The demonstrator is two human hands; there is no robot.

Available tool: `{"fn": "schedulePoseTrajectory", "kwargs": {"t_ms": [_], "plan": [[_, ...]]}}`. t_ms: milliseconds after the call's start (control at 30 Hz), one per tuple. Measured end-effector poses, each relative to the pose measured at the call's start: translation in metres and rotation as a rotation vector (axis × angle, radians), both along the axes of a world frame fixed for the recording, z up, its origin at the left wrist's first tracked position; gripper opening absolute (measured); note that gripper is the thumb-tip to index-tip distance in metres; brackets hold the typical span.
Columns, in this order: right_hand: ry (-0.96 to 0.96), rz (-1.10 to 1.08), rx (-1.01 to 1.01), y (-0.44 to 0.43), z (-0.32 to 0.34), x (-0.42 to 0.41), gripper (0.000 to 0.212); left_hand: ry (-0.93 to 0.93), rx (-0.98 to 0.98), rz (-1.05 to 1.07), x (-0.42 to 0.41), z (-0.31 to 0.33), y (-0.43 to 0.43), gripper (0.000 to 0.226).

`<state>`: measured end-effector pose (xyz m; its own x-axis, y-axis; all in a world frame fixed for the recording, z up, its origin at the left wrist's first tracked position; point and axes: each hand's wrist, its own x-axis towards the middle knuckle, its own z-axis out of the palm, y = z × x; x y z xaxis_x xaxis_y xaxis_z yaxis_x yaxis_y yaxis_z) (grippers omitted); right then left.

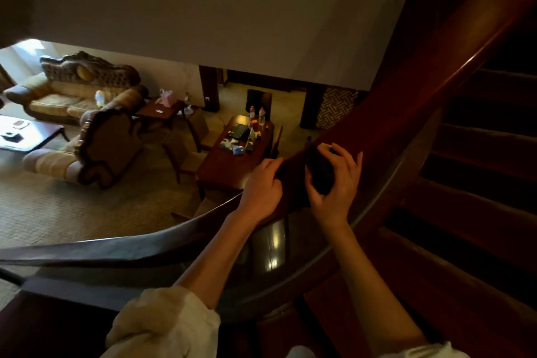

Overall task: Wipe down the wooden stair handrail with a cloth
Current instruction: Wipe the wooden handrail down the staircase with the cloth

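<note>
The dark wooden handrail (412,90) curves from the upper right down through the centre and off to the lower left. A dark cloth (319,171) lies bunched on top of the rail at centre. My right hand (337,183) grips the cloth with curled fingers and thumb. My left hand (263,186) sits just left of it, fingers curled over the far side of the rail beside the cloth's edge. Dim light makes the cloth's outline hard to tell from the wood.
Wooden stair treads (479,171) run along the right. Below the rail lies a living room with an ornate sofa (78,87), an armchair (96,148) and a wooden table (232,160) carrying bottles and small items. A pale wall (232,9) rises ahead.
</note>
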<state>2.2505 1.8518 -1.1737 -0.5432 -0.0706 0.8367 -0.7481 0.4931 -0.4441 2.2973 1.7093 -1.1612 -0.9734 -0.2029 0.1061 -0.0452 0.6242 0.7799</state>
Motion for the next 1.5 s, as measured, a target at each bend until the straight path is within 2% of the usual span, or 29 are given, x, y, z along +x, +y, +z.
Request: {"fn": "schedulePoseTrajectory", "kwargs": {"t_ms": [267,433,533,633,700,733,800,933,1033,1100,1233,1300,1500], "plan": [[-0.040,-0.067,0.024,-0.004,0.000,0.006,0.031,-0.033,0.081,-0.081,0.002,0.004,-0.005,0.058],[-0.113,-0.124,-0.053,-0.019,-0.006,0.024,0.036,-0.048,0.089,-0.159,0.011,0.001,-0.009,0.066],[-0.219,-0.165,-0.067,-0.038,-0.029,0.050,0.043,0.014,0.084,-0.190,0.038,-0.007,-0.010,0.070],[-0.247,-0.119,0.184,-0.055,-0.065,0.078,0.050,0.070,0.155,-0.072,0.083,-0.033,-0.011,0.067],[-0.118,-0.087,0.467,-0.054,-0.078,0.083,0.060,0.043,0.226,0.064,0.118,-0.055,-0.014,0.070],[-0.032,-0.090,0.615,-0.047,-0.077,0.077,0.072,0.035,0.249,0.117,0.135,-0.066,-0.016,0.072],[0.097,-0.105,0.813,-0.024,-0.061,0.056,0.082,0.018,0.277,0.161,0.160,-0.087,-0.022,0.073],[0.211,-0.068,0.842,0.010,-0.026,0.034,0.049,-0.093,0.396,0.157,0.177,-0.108,-0.023,0.066],[0.245,0.058,0.916,-0.004,-0.022,0.036,0.039,-0.226,0.465,0.195,0.174,-0.114,-0.020,0.058],[0.270,0.113,1.003,-0.020,-0.029,0.039,0.040,-0.308,0.646,0.227,0.167,-0.112,-0.015,0.053],[0.255,0.187,1.092,-0.060,-0.052,0.060,0.040,-0.337,1.359,0.420,0.143,-0.100,-0.007,0.044],[0.240,0.223,1.120,-0.065,-0.053,0.067,0.040,-0.316,1.615,0.508,0.134,-0.093,-0.007,0.045],[0.285,0.106,1.178,-0.044,-0.027,0.053,0.043,-0.303,1.856,0.407,0.127,-0.066,0.012,0.057]]}}
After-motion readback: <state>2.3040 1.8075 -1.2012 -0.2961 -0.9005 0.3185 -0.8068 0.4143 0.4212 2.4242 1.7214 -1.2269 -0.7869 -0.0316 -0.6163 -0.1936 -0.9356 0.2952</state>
